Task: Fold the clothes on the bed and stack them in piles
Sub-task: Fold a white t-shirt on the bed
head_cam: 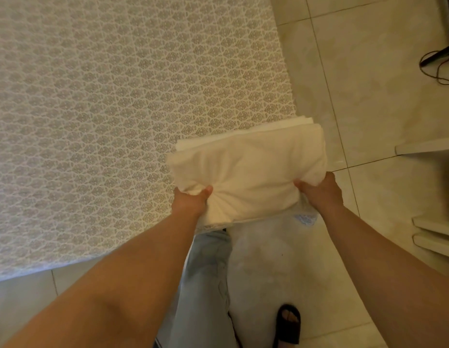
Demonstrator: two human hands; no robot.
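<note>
While both hands are clamping the near edge of the stack (246, 169), I am watching a load that is already folded: a cream piece on top and whiter layers peeking out along the far edge. The left hand (192, 200) is gripping the near left corner, thumb pressed on top and the rest of the fingers hidden under the cloth, so I am judging that they are curling round the bottom. The right hand (318, 189) is doing the same at the near right corner. The fabric is puckering toward each thumb, which tells me the pinch is tight enough to keep the layers from sliding apart.

The stack is sitting at the near right corner of the bed (105, 121), partly over the patterned cover and partly overhanging the tiled floor (369, 96) to the right. I cannot tell whether it is resting on the bed or being carried just above it. Gripping both corners at once is keeping the pile square and level, which I am reading as a move of the whole pile rather than another fold.

No other loose clothes are showing on the visible part of the bed, so I am judging the task to be near its end.
</note>
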